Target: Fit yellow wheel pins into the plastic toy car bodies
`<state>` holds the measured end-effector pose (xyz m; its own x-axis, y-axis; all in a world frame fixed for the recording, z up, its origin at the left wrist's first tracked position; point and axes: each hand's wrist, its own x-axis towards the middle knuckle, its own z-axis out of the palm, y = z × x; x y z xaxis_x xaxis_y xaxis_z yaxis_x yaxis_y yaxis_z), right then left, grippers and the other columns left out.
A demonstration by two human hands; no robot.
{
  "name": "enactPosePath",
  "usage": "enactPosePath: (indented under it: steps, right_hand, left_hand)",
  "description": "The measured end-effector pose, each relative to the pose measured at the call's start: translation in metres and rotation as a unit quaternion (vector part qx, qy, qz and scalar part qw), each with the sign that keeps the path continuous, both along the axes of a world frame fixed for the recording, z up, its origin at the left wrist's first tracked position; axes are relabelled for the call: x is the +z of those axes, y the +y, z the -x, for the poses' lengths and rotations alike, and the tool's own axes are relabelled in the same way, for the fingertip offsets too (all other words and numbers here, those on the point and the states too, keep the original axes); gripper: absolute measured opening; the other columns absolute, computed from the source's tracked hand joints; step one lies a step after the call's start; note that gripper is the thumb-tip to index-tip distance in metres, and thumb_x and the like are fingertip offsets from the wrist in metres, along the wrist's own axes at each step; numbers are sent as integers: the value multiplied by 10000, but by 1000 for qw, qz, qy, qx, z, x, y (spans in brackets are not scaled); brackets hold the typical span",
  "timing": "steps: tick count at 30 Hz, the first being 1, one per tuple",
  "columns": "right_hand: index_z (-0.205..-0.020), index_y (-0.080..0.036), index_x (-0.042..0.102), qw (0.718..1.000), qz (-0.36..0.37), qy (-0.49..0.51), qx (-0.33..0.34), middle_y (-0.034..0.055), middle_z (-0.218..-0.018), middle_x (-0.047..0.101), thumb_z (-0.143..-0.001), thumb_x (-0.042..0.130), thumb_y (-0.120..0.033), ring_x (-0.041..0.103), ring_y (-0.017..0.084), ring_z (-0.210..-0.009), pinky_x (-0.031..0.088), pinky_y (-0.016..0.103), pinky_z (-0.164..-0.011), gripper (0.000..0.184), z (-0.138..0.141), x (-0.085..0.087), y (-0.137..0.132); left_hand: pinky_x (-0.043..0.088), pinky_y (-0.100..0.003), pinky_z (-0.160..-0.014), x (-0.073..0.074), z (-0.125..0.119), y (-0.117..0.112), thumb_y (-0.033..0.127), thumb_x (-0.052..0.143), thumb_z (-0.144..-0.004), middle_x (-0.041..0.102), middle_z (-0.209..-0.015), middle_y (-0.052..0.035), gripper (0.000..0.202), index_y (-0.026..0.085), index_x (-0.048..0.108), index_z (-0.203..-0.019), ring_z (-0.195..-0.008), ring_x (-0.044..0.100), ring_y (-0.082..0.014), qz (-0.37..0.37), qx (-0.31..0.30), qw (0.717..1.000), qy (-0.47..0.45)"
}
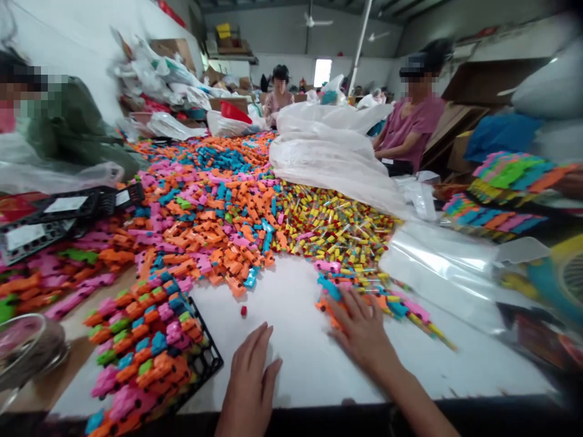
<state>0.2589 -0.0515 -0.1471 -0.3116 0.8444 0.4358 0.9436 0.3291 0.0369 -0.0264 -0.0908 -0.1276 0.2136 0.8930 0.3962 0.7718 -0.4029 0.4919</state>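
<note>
My right hand (pixel 364 334) is spread over a small row of coloured toy cars (pixel 328 286), its fingertips touching an orange one. Yellow-and-red capped clear tubes (pixel 387 285) lie mixed among those cars. On the white table top (pixel 291 303), my left hand (pixel 250 376) lies with its fingers stretched out and thumb apart, holding nothing. A small red piece (pixel 243 311) sits just beyond it. To its left, a black tray (pixel 209 346) is packed with rows of orange, pink, blue and green toy cars (pixel 141 340).
A large heap of toy cars (pixel 218 224) and a pile of yellow capped tubes (pixel 337 224) cover the far side. White plastic sheeting (pixel 328 145) lies behind. More black trays (pixel 68 203) and a glass cup (pixel 31 352) stand left. Co-workers sit around the table.
</note>
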Motion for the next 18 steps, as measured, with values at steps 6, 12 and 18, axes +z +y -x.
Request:
enactPosePath:
  steps: [6, 12, 18]
  right_hand:
    - [-1428, -234, 397, 996, -28, 80, 15, 151, -1515, 325, -919, 513, -450, 285, 324, -1385, 255, 556, -1095, 564, 39, 29, 52]
    - [-1462, -262, 343, 988, 118, 86, -50, 170, -1533, 291, -869, 558, -549, 268, 371, -1396, 229, 609, -1084, 693, 104, 48, 154]
    - [-1491, -151, 287, 969, 206, 76, -110, 203, -1551, 228, -872, 476, -624, 166, 454, -1410, 95, 661, -1096, 802, 135, 25, 180]
  left_hand:
    - [528, -455, -957, -31, 13, 17, 273, 478, -917, 540, -1375, -138, 435, 216, 458, -1349, -1265, 514, -266, -56, 20, 995, 74]
    - [489, -520, -974, -47, 3, 33, 314, 500, -903, 385, -1490, -188, 604, 142, 312, -1450, -1408, 282, -351, -89, 40, 981, 165]
    - [484, -505, -992, -39, -6, 32, 327, 486, -907, 349, -1505, -201, 684, 132, 193, -1494, -1420, 261, -336, -123, 72, 976, 166]
